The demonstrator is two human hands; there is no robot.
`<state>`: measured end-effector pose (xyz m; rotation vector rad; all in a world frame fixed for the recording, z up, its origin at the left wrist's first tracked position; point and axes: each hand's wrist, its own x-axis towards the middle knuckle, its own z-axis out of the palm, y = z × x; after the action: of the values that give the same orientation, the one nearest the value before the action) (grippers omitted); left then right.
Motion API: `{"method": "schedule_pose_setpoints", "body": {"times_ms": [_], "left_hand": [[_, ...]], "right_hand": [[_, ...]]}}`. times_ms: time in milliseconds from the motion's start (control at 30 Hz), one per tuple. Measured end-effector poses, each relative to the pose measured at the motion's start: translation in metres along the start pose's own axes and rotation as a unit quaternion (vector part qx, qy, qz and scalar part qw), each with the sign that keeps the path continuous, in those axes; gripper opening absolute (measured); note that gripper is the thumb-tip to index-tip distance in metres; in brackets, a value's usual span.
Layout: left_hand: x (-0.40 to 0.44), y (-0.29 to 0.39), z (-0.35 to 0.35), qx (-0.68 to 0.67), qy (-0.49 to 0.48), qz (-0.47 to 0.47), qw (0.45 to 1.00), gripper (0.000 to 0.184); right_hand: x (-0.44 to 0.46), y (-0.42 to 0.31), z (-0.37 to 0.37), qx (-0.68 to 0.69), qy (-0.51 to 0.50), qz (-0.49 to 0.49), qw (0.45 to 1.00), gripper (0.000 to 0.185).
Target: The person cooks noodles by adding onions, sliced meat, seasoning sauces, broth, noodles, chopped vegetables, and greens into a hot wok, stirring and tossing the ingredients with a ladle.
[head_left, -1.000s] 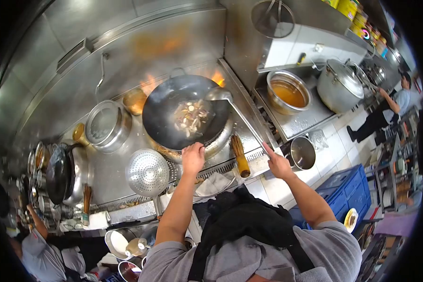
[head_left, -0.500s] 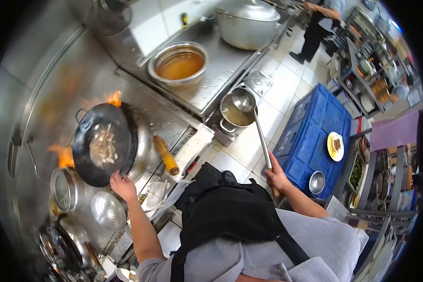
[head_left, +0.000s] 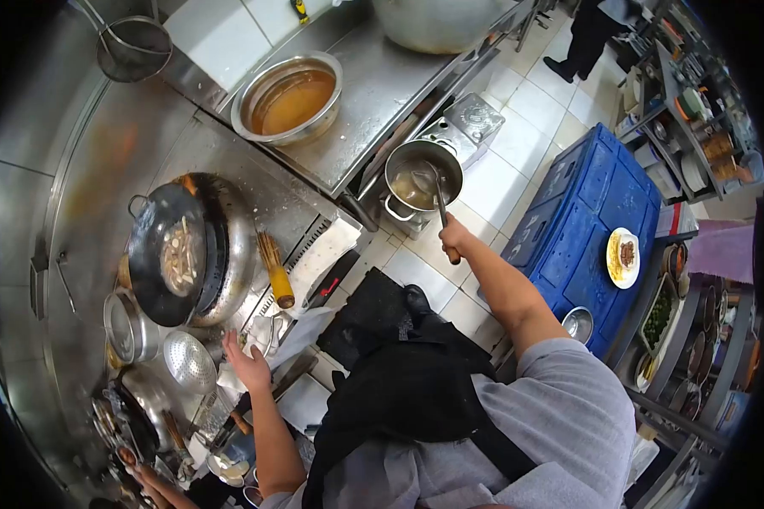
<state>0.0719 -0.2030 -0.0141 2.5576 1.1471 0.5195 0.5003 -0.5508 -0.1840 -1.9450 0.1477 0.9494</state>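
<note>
My right hand [head_left: 454,238] grips the wooden handle end of a long ladle [head_left: 440,197]. Its bowl is down in the liquid of a deep metal pot [head_left: 401,151]. My left hand [head_left: 247,362] is empty, fingers spread, beside the perforated strainer [head_left: 188,361] and below the wok. The black wok [head_left: 150,254], tilted on the burner ring [head_left: 236,250], holds pale sliced food [head_left: 179,256]. A bamboo brush [head_left: 274,270] lies to the right of the burner.
A metal bowl of amber liquid [head_left: 321,125] stands on the steel counter. Blue crates [head_left: 569,220] carry a plate of food [head_left: 622,258] and a small bowl [head_left: 578,324]. Another person's legs [head_left: 582,42] show at the top, and a co-worker's arm [head_left: 157,485] at the lower left.
The ladle's bowl has gone from the wok into the deep pot. My left hand has left the wok's rim and opened. The flames beside the wok have shrunk, and the view has turned right.
</note>
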Motion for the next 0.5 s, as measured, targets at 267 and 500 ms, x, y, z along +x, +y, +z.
{"method": "schedule_pose_setpoints", "body": {"times_ms": [267,500], "left_hand": [[-0.138,-0.104,0.049,-0.134,-0.267,-0.118,0.947,0.038],[-0.201,-0.236,0.117,-0.181,-0.482,-0.396,0.761,0.049]], "right_hand": [[-0.085,-0.013,-0.034,0.263,-0.093,0.064,0.958,0.082],[-0.212,-0.051,-0.055,0.300,-0.063,-0.007,0.952,0.079]]}}
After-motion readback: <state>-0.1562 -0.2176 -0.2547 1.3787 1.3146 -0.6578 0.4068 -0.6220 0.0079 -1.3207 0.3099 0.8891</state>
